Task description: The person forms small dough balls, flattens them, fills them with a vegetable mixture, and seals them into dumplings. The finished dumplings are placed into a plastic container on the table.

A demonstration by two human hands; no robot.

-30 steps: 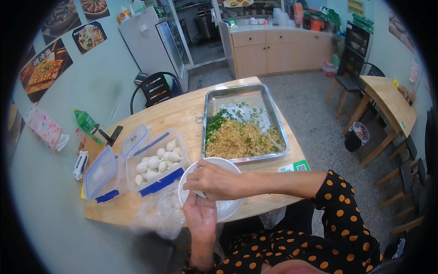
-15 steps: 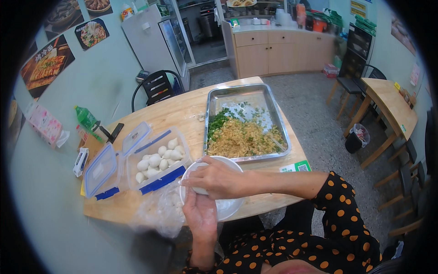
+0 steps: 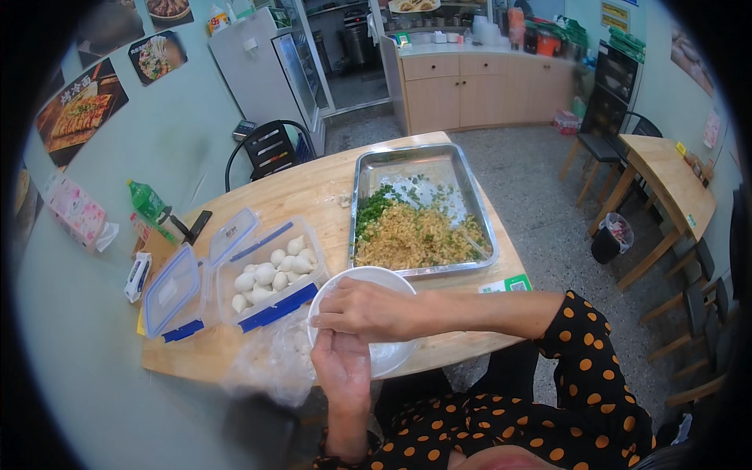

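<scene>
Above a white bowl (image 3: 395,359) at the table's near edge, my two hands meet. Palm turned up, my left hand (image 3: 343,366) lies below, its fingers largely covered by the other hand. My right hand (image 3: 364,309) reaches across from the right, fingers bent down onto the left ones. Both look closed around something small that the fingers hide. Just left of the bowl, a clear plastic box (image 3: 312,235) with blue clips holds several white dough balls (image 3: 265,274). Beyond the bowl, a steel tray (image 3: 475,180) contains a crumbly yellowish filling (image 3: 419,235) and chopped greens (image 3: 376,211).
A crumpled clear bag (image 3: 270,356) lies between the box and the near edge. Clear lids (image 3: 172,290) rest to the left. By the wall stand a green bottle (image 3: 146,202) and a tissue pack (image 3: 78,211). A black chair (image 3: 270,149) is at the table's far side.
My right hand has shifted slightly and its fingers have curled further over the left hand. A white bit glimpsed between the hands before is now hidden.
</scene>
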